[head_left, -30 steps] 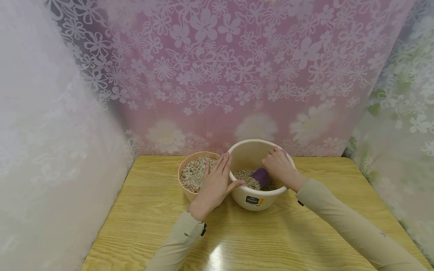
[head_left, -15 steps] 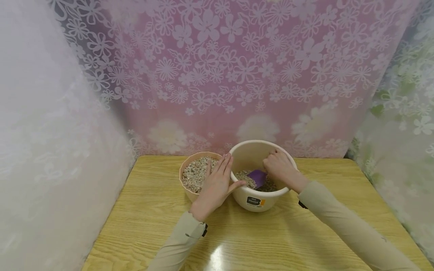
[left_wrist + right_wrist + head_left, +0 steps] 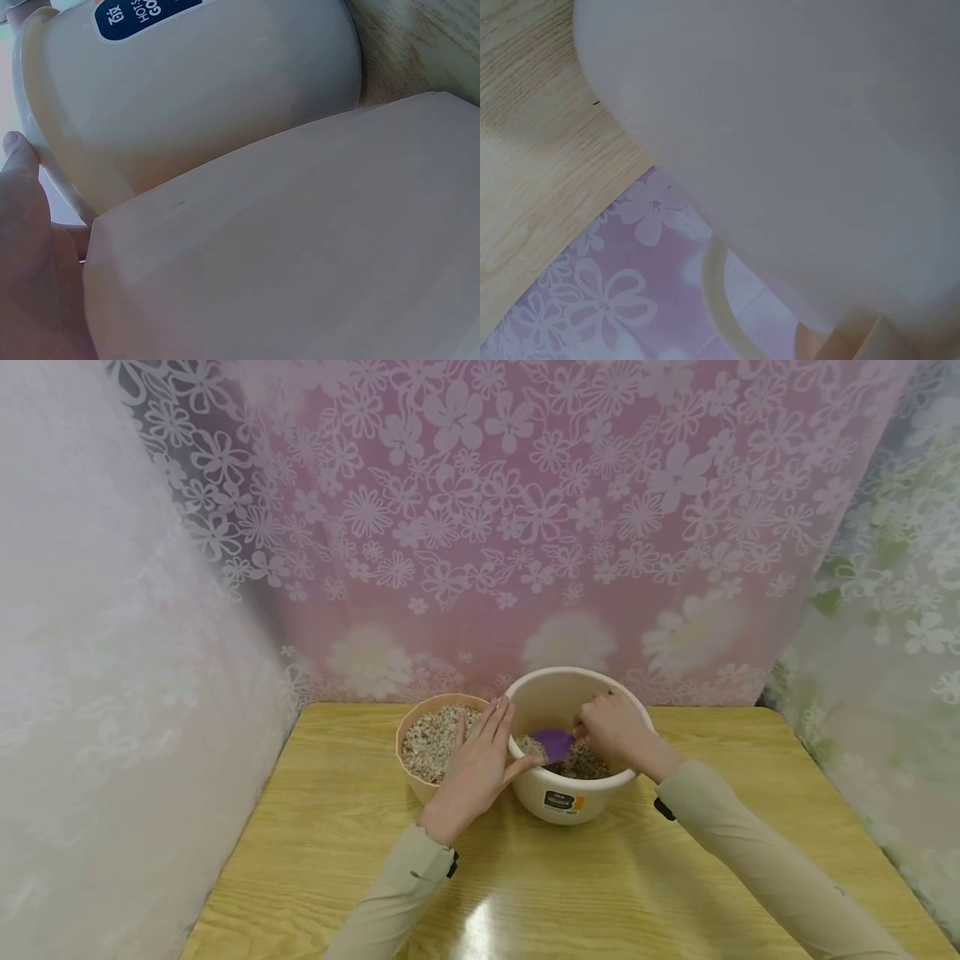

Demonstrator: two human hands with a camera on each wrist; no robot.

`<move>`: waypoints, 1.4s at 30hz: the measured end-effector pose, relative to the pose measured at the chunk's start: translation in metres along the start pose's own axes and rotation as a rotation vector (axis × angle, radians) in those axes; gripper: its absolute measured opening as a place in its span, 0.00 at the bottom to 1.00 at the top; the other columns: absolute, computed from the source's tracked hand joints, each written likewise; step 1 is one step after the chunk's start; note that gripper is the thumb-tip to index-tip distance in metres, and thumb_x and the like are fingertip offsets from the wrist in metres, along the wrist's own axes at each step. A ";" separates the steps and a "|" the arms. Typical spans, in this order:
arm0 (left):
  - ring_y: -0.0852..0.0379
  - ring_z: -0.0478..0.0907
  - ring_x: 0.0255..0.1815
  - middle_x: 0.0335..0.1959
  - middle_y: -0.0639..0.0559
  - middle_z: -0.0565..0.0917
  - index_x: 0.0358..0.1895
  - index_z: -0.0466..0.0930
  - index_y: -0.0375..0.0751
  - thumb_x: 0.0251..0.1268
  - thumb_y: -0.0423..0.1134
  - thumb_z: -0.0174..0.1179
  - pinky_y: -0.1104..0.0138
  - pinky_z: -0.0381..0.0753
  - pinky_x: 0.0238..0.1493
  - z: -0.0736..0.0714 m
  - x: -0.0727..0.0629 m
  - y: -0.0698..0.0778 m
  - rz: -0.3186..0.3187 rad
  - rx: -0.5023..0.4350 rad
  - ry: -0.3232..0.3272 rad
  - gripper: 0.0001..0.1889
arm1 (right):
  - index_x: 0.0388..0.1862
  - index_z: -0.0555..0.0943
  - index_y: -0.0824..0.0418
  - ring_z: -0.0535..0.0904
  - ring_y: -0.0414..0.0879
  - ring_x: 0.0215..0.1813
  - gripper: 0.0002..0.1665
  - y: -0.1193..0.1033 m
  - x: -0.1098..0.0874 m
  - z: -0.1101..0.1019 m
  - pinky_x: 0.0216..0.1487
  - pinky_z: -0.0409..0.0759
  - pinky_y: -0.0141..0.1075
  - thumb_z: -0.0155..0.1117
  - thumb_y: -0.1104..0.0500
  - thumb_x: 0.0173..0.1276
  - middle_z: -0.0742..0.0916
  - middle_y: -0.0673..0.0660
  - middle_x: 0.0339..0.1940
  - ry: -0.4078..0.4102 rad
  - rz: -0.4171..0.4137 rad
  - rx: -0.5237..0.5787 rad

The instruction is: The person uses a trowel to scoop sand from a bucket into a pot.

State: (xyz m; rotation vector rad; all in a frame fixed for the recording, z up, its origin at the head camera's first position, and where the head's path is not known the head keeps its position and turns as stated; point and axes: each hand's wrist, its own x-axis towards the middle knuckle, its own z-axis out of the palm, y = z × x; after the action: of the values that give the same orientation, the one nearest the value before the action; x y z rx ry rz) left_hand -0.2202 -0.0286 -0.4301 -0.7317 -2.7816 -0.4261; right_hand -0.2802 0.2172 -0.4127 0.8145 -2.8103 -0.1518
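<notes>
In the head view a cream-white plastic bucket [image 3: 525, 797] holds a layer of mixed grain-like bits [image 3: 588, 760]. My right hand [image 3: 613, 727] is down inside it and grips a purple scoop [image 3: 553, 746], whose cup is among the bits at the bucket's left side. The fingers hide most of the handle. To the left stands a peach bowl [image 3: 422, 790] full of pale grain-like bits [image 3: 431, 747]. My left hand [image 3: 476, 768] lies with straight fingers over where the two containers meet, thumb at the bucket's rim. The left wrist view shows its thumb [image 3: 21, 157] right at that rim.
Both containers stand on a yellow wood-grain table [image 3: 337, 860] near its back edge. A pink flowered curtain [image 3: 465, 527] hangs behind, with pale sheets [image 3: 135, 693] at the sides. In the right wrist view the bucket's wall [image 3: 780, 135] fills much of the picture.
The purple scoop has shifted left through the bits toward the bucket's left wall and has turned in the right hand. The left hand and both containers have stayed in place.
</notes>
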 end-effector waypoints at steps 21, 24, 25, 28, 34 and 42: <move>0.50 0.44 0.84 0.83 0.46 0.48 0.82 0.49 0.36 0.71 0.72 0.41 0.40 0.44 0.80 -0.001 0.000 -0.001 0.005 0.006 0.004 0.49 | 0.40 0.89 0.55 0.83 0.54 0.37 0.09 0.002 -0.044 -0.042 0.48 0.76 0.55 0.69 0.52 0.70 0.90 0.53 0.33 0.095 0.256 0.122; 0.50 0.44 0.84 0.83 0.46 0.47 0.82 0.49 0.36 0.72 0.72 0.41 0.40 0.43 0.80 -0.001 0.000 -0.001 0.011 -0.005 0.003 0.49 | 0.40 0.88 0.56 0.82 0.55 0.36 0.09 0.001 -0.053 -0.042 0.44 0.75 0.53 0.68 0.52 0.71 0.89 0.53 0.31 0.148 0.270 0.117; 0.50 0.44 0.83 0.83 0.46 0.47 0.82 0.48 0.36 0.72 0.72 0.41 0.40 0.44 0.80 -0.001 0.000 -0.001 0.013 -0.007 0.004 0.49 | 0.39 0.88 0.56 0.82 0.55 0.36 0.08 0.000 -0.056 -0.041 0.42 0.75 0.51 0.68 0.52 0.71 0.89 0.53 0.31 0.169 0.271 0.111; 0.50 0.44 0.83 0.83 0.46 0.48 0.82 0.48 0.36 0.72 0.72 0.41 0.40 0.44 0.79 -0.001 -0.001 -0.001 0.019 -0.003 0.014 0.49 | 0.38 0.87 0.56 0.82 0.57 0.37 0.07 -0.001 -0.062 -0.039 0.37 0.71 0.47 0.68 0.53 0.71 0.88 0.54 0.31 0.230 0.269 0.091; 0.50 0.43 0.84 0.83 0.46 0.47 0.82 0.48 0.37 0.72 0.73 0.39 0.40 0.43 0.80 -0.002 -0.001 -0.002 0.020 -0.013 0.013 0.50 | 0.37 0.86 0.57 0.82 0.59 0.39 0.07 -0.003 -0.068 -0.036 0.34 0.66 0.45 0.66 0.55 0.71 0.88 0.56 0.33 0.304 0.264 0.075; 0.50 0.40 0.84 0.84 0.47 0.48 0.83 0.46 0.41 0.73 0.68 0.46 0.39 0.43 0.79 -0.004 -0.005 -0.013 -0.030 -0.085 0.020 0.46 | 0.36 0.86 0.58 0.82 0.58 0.39 0.06 -0.004 -0.073 -0.036 0.35 0.67 0.47 0.67 0.56 0.71 0.88 0.57 0.33 0.354 0.263 0.075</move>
State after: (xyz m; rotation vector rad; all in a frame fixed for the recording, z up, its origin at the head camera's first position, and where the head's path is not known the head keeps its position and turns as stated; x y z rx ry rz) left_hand -0.2223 -0.0432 -0.4305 -0.7008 -2.7731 -0.5578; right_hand -0.2096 0.2518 -0.3905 0.4263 -2.5627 0.1284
